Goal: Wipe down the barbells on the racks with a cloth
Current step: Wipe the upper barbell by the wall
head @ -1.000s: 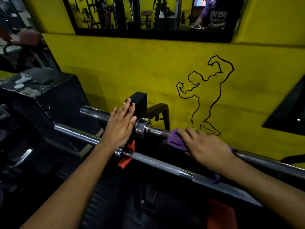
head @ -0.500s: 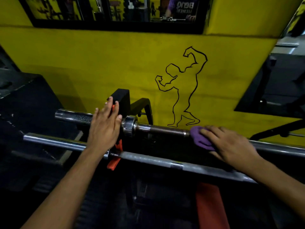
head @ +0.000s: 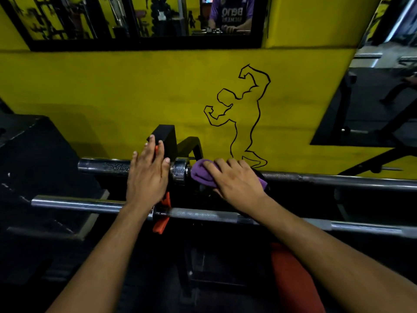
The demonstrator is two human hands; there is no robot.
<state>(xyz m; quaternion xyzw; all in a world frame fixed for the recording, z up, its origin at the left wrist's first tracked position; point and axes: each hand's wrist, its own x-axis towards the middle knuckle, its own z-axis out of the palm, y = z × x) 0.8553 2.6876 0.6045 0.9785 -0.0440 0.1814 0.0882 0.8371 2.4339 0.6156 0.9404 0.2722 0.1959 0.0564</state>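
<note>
Racked on black rack (head: 168,136): two chrome barbells, upper barbell (head: 327,178) dull, perhaps rusty. Right hand (head: 234,181) gripping purple cloth (head: 200,172) around it beside the collar. Left hand (head: 146,175) flat, fingers straight, resting on its sleeve. Lower barbell (head: 203,214) nearer.
</note>
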